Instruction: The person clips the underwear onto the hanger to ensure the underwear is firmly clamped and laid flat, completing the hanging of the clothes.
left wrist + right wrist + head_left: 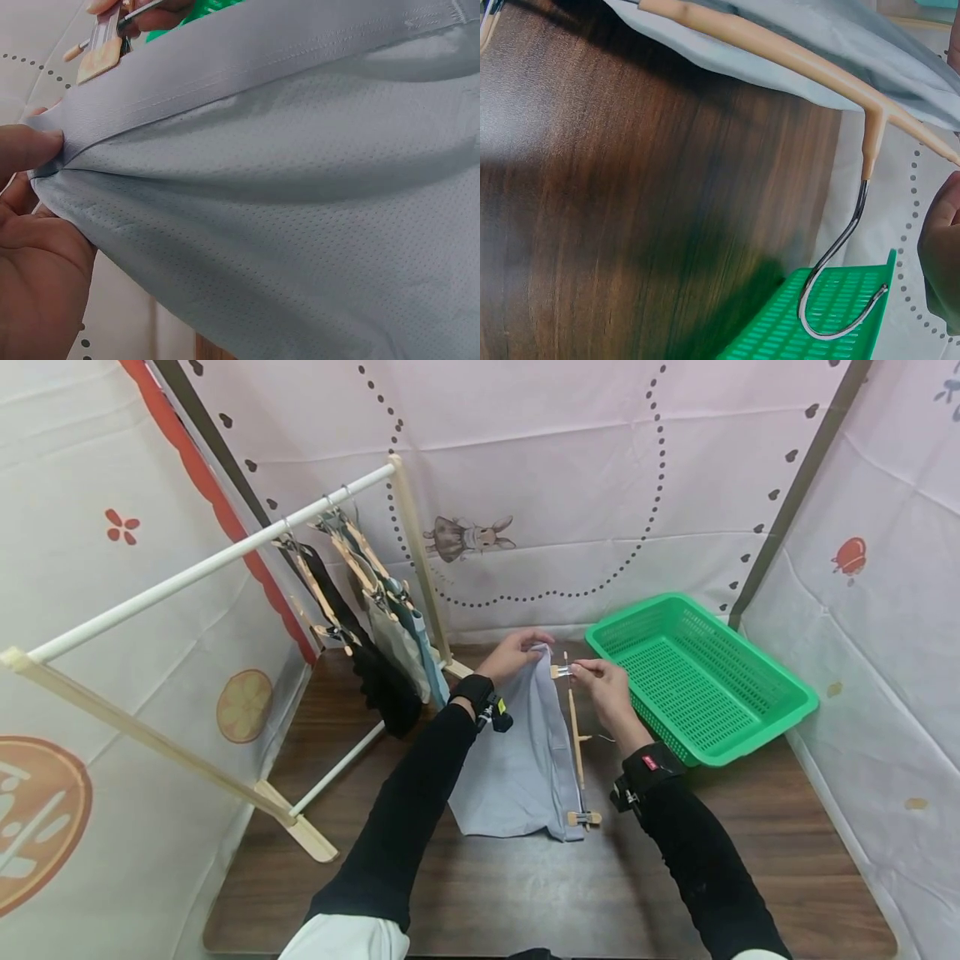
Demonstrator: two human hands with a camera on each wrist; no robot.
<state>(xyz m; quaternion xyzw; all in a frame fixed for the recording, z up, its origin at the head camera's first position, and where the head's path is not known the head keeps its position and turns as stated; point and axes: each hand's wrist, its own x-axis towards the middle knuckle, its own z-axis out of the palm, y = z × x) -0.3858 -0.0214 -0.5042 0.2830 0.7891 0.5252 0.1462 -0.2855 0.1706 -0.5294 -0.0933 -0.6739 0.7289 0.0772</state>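
A light grey garment (pixel 510 752) of finely perforated fabric, with a wide smooth band (pixel 187 79) along one edge, lies partly lifted from the table. My left hand (pixel 513 656) pinches the band's far corner, thumb on top, as the left wrist view shows. A beige clip hanger (pixel 575 735) with a metal hook (pixel 832 334) runs along the band. My right hand (pixel 606 693) pinches the far clip (pixel 558 672) of this hanger beside that corner. The near clip (pixel 583 818) sits on the band's other end. In the right wrist view most of the right hand is cut off.
On the left stands a rack with a white rail (pixel 210 556) and wooden legs, where several clothes (pixel 382 652) hang from clip hangers. A green plastic basket (pixel 806 700) stands at the back right. Printed cloth walls enclose the brown wooden table (pixel 750 852).
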